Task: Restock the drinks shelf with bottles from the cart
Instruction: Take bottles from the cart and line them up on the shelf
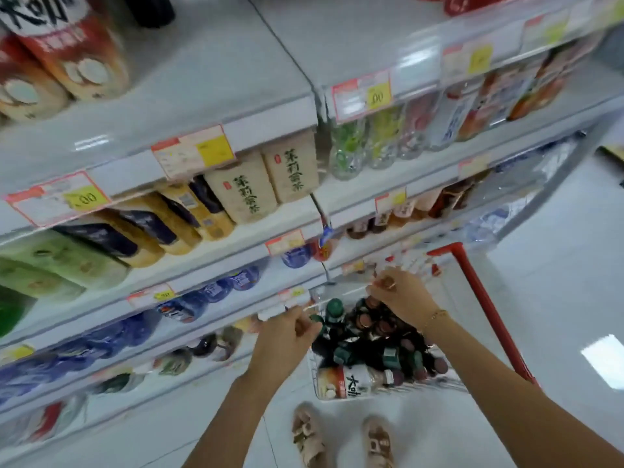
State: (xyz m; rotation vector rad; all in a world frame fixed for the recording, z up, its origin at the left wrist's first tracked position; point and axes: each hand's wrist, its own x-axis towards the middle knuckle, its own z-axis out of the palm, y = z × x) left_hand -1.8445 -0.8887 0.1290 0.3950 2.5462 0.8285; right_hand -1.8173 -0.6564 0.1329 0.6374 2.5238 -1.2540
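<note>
Shop aisle, drinks shelf (pixel 209 251) | both hands over cart (pixel 472 282) | left hand (pixel 287 336), right hand (pixel 401 298) curled, grip unclear | we advise: grasp bottles (pixel 371 329) by necks, lift straight.

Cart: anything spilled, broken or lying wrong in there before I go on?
No spill or breakage shows. In the cart, one bottle with a red and white label lies on its side at the near end, while the dark bottles beyond it point caps-up. Both hands, left hand and right hand, are over them.
</note>
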